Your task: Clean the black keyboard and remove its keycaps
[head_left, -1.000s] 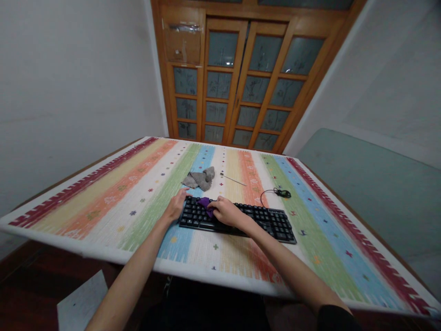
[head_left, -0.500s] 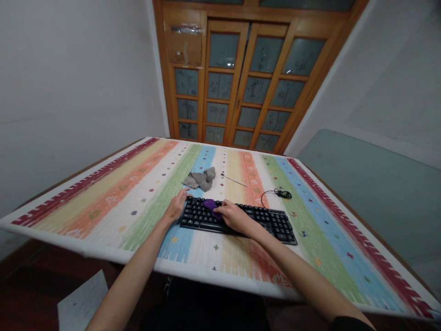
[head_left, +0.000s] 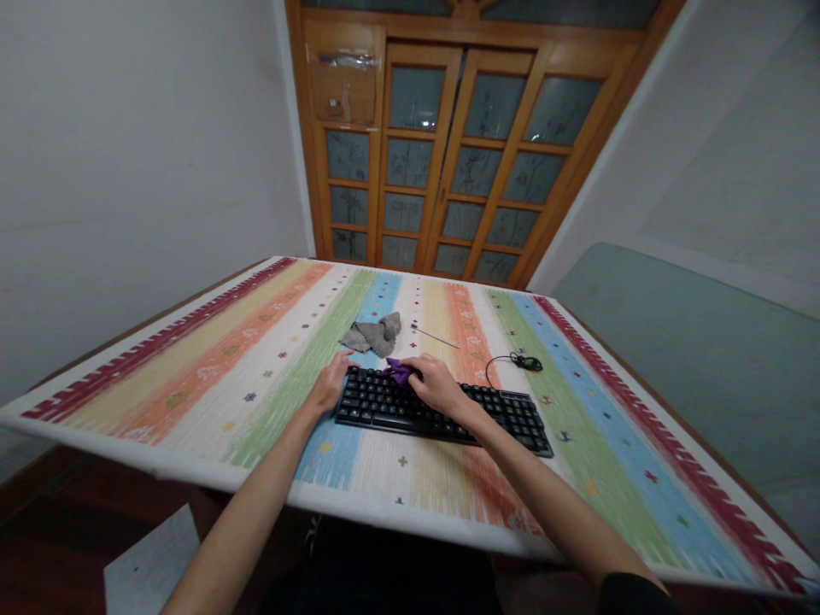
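A black keyboard (head_left: 493,412) lies on the striped tablecloth (head_left: 192,367) in front of me. My right hand (head_left: 436,384) is closed on a small purple cloth (head_left: 397,371) and presses it against the keyboard's far edge, left of centre. My left hand (head_left: 330,383) rests at the keyboard's left end with its fingers curled against that edge, steadying it. The keyboard's black cable (head_left: 516,360) curls on the cloth behind its right half.
A crumpled grey cloth (head_left: 375,334) lies just beyond the keyboard, with a thin stick (head_left: 436,336) to its right. Wooden glazed doors (head_left: 448,154) stand behind the table. A green surface (head_left: 692,359) runs along the right. A white sheet (head_left: 150,564) lies on the floor at lower left.
My right hand has slid the purple cloth from the middle rows of the keys up to the keyboard's far edge. My left hand has stayed at the left end.
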`<move>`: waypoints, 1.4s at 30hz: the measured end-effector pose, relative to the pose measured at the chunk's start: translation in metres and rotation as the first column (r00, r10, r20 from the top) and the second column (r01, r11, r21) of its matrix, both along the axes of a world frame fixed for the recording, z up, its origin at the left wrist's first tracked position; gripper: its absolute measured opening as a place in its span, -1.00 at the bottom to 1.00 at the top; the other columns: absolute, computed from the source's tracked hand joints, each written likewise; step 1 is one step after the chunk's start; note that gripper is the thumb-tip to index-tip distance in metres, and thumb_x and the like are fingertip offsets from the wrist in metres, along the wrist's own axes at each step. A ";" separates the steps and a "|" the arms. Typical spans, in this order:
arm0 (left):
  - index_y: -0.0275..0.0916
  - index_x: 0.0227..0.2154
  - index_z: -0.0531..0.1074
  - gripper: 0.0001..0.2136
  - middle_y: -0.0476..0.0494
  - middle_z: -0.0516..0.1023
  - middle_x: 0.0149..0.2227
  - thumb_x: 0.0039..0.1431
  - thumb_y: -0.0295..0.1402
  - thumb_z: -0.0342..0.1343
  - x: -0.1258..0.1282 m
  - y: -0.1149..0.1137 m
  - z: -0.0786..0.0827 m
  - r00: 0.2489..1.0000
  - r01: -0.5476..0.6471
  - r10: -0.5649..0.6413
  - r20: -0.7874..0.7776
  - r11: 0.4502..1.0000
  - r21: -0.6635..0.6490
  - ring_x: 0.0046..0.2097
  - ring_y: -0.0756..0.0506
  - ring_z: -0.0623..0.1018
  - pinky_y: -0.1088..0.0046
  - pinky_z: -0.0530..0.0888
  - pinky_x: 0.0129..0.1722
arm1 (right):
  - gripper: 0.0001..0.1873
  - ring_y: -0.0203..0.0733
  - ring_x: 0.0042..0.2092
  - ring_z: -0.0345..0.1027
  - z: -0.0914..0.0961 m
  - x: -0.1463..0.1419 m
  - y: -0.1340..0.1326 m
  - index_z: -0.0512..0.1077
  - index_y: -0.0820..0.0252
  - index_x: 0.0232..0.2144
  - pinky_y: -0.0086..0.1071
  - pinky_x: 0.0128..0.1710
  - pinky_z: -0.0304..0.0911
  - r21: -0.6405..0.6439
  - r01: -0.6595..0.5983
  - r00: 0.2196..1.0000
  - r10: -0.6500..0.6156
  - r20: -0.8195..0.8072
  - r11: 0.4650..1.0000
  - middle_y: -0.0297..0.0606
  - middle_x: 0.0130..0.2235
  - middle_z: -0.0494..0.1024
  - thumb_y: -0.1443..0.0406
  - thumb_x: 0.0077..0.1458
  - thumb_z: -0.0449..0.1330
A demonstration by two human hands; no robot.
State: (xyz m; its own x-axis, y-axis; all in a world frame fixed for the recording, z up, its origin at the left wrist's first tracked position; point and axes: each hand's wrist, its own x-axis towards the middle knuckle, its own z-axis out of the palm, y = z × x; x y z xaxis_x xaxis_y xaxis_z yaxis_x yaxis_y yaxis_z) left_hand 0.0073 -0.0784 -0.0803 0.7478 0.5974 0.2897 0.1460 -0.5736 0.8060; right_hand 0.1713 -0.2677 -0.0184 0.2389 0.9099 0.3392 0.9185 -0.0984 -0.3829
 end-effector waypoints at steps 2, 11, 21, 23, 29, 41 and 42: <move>-0.29 0.08 0.28 -0.42 -0.24 0.60 -0.14 0.31 0.00 -0.41 0.000 0.000 0.000 1.000 0.003 -0.003 -0.001 1.000 -0.003 0.01 -0.22 0.51 0.18 0.31 0.12 | -0.55 -0.17 -0.17 0.35 -0.010 0.003 -0.007 0.50 0.25 -0.02 -0.33 -0.08 0.26 -0.041 -0.128 0.991 0.129 0.023 0.991 -0.14 -0.24 0.51 0.56 0.05 0.09; -0.29 0.07 0.29 -0.41 -0.24 0.60 -0.13 0.30 0.01 -0.40 0.000 0.000 0.001 1.000 0.000 0.000 0.003 1.000 -0.012 0.01 -0.22 0.52 0.19 0.34 0.11 | -0.59 -0.22 -0.26 0.33 -0.018 0.007 -0.030 0.55 0.26 -0.08 -0.39 -0.15 0.26 -0.230 -0.110 0.990 0.128 0.065 0.967 -0.13 -0.28 0.44 0.55 0.08 0.08; -0.30 0.08 0.29 -0.40 -0.25 0.59 -0.13 0.30 0.02 -0.41 0.000 0.000 0.001 1.000 0.002 -0.002 0.001 1.000 -0.003 0.02 -0.22 0.51 0.19 0.34 0.10 | -0.61 -0.13 -0.12 0.44 0.008 0.005 -0.009 0.56 0.26 -0.13 -0.32 -0.03 0.26 -0.142 0.101 0.991 -0.112 -0.074 0.985 -0.14 -0.14 0.61 0.51 0.08 0.04; -0.29 0.08 0.29 -0.40 -0.24 0.60 -0.13 0.30 0.02 -0.41 0.000 0.000 0.001 1.000 0.001 -0.001 -0.001 1.000 0.002 0.02 -0.21 0.51 0.20 0.35 0.09 | -0.59 -0.13 -0.10 0.41 0.006 0.005 -0.009 0.52 0.24 -0.06 -0.28 -0.01 0.25 -0.054 0.091 0.994 -0.094 -0.060 0.994 -0.13 -0.13 0.59 0.52 0.09 0.05; -0.29 0.08 0.29 -0.42 -0.24 0.59 -0.13 0.31 0.00 -0.41 0.000 0.000 0.001 1.000 0.002 -0.002 -0.001 1.000 0.004 0.01 -0.21 0.51 0.19 0.34 0.10 | -0.55 -0.19 -0.20 0.32 -0.016 0.009 -0.026 0.51 0.24 -0.04 -0.35 -0.15 0.28 -0.158 -0.191 0.978 0.202 0.057 0.969 -0.13 -0.27 0.46 0.58 0.08 0.06; -0.27 0.06 0.31 -0.42 -0.23 0.59 -0.13 0.30 0.01 -0.40 0.000 0.001 0.000 1.000 0.007 -0.007 0.001 1.000 0.014 0.02 -0.21 0.50 0.19 0.34 0.11 | -0.60 -0.19 -0.24 0.38 -0.006 0.011 -0.035 0.58 0.28 -0.14 -0.40 -0.17 0.25 -0.285 -0.048 0.990 0.084 0.114 0.957 -0.07 -0.27 0.53 0.54 0.08 0.03; -0.27 0.06 0.31 -0.42 -0.23 0.59 -0.14 0.30 0.01 -0.40 0.000 0.001 0.000 1.000 0.007 -0.007 -0.001 1.000 0.014 0.02 -0.21 0.51 0.19 0.34 0.11 | -0.59 -0.18 -0.24 0.39 -0.004 0.011 -0.032 0.59 0.27 -0.16 -0.40 -0.16 0.25 -0.294 -0.027 0.992 0.061 0.108 0.955 -0.08 -0.27 0.55 0.55 0.07 0.02</move>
